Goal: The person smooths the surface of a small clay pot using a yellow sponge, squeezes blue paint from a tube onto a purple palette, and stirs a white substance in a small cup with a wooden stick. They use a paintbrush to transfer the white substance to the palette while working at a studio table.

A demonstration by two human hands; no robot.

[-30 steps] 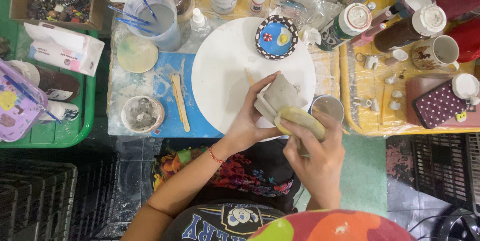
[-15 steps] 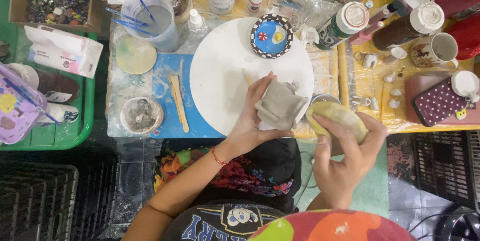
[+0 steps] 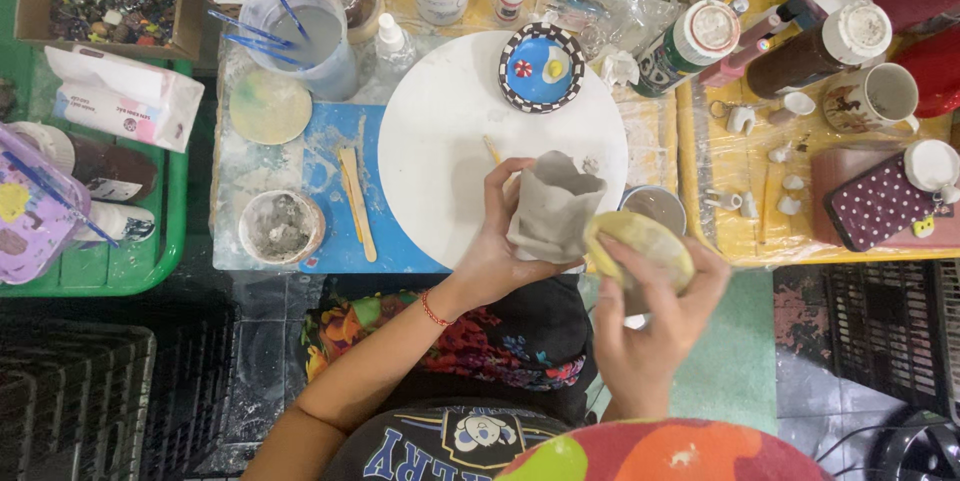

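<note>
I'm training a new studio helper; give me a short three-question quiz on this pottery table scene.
1. True or false: the left hand holds the grey clay cup.
2. What does the right hand hold? A) yellow sponge B) paintbrush C) scissors
3. The painted blue dish sits on the round white ____.

Key: 1 true; 2 A, the yellow sponge; 3 board.

The grey clay vessel (image 3: 553, 209) at frame centre looks matt and damp, the yellow sponge (image 3: 640, 246) beside it porous, the round white board (image 3: 440, 151) chalky, the wooden stick (image 3: 356, 201) left of it smooth.
</note>
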